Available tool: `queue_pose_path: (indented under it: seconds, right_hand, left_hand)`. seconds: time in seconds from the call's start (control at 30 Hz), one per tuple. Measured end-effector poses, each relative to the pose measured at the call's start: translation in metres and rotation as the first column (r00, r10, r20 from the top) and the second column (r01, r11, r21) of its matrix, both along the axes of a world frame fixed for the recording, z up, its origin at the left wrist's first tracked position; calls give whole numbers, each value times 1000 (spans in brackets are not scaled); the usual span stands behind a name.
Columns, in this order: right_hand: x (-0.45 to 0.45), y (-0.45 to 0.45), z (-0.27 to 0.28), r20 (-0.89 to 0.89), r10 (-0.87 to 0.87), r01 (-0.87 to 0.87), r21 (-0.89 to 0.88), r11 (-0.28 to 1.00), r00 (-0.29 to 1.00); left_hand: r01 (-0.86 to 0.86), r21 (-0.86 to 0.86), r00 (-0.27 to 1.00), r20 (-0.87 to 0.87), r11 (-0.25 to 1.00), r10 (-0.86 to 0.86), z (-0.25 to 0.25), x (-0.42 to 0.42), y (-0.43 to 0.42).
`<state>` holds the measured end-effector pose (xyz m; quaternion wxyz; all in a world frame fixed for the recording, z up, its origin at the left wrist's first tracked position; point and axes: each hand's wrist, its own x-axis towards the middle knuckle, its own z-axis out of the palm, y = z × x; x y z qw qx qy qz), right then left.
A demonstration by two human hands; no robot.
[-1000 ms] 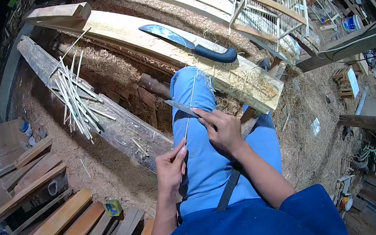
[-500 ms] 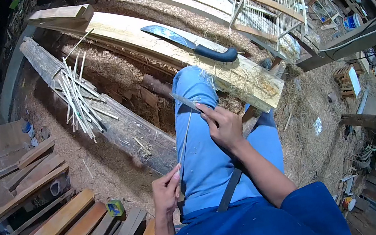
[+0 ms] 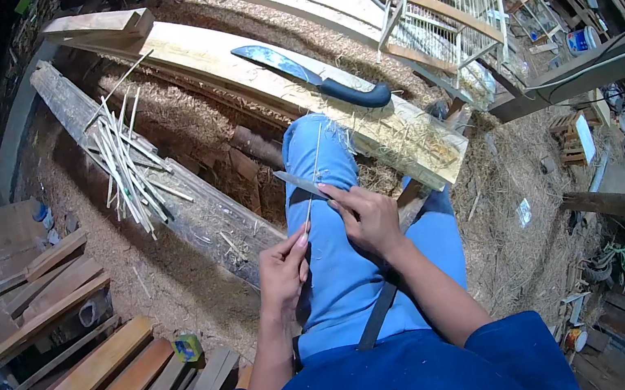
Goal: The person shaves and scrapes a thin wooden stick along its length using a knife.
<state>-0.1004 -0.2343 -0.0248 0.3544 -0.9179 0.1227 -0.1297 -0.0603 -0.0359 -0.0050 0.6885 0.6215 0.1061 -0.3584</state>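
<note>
Over my blue-trousered leg, my left hand (image 3: 282,270) pinches a thin pale stick (image 3: 318,153) between thumb and fingers. The stick slants up toward the knee and passes at the blade of a small knife (image 3: 298,183). My right hand (image 3: 368,217) is closed round that knife, its handle hidden in the fingers and its blade pointing up-left across the stick. Beyond the knee, a large knife (image 3: 309,76) with a black handle lies on a pale wooden beam (image 3: 197,49).
A bundle of thin sticks (image 3: 127,164) lies on a weathered plank (image 3: 207,204) to the left. At upper right stands a slatted wooden cage (image 3: 446,7). Cut boards (image 3: 87,381) and a yellow-green tape measure (image 3: 187,348) are at lower left. Shavings cover the ground.
My left hand has moved up and right, close to the knife, and more of the stick now sticks out past the blade. My right hand has shifted slightly down and left, still holding the knife.
</note>
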Motion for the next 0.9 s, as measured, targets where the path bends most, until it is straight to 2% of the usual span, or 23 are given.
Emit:
queue_pose_path:
  seconds: [0.27, 0.4, 0.5, 0.6, 0.67, 0.77, 0.9]
  right_hand:
    - [4, 2, 7, -32, -41, 40, -32, 999, 999]
    - [5, 3, 3, -16, -63, 63, -8, 998, 998]
    - [0, 1, 0, 21, -20, 20, 17, 1000, 1000]
    - [-5, -3, 4, 28, 36, -37, 27, 999, 999]
    - [-6, -2, 10, -9, 45, -44, 47, 998, 999]
    - [-4, -3, 7, -17, 32, -31, 63, 998, 999]
    - [0, -1, 0, 26, 7, -8, 53, 999, 1000]
  left_hand:
    - [13, 65, 988, -151, 998, -3, 30, -51, 67]
    - [27, 54, 992, -121, 998, -20, 24, -47, 61]
    - [47, -3, 997, -68, 999, -47, 13, -26, 26]
    - [74, 50, 997, 16, 996, -75, 4, 7, -15]
    - [6, 33, 999, 33, 999, -7, 0, 21, -34]
    - [14, 79, 998, 52, 997, -19, -3, 25, -37]
    - [63, 25, 998, 7, 998, -63, 9, 8, -7]
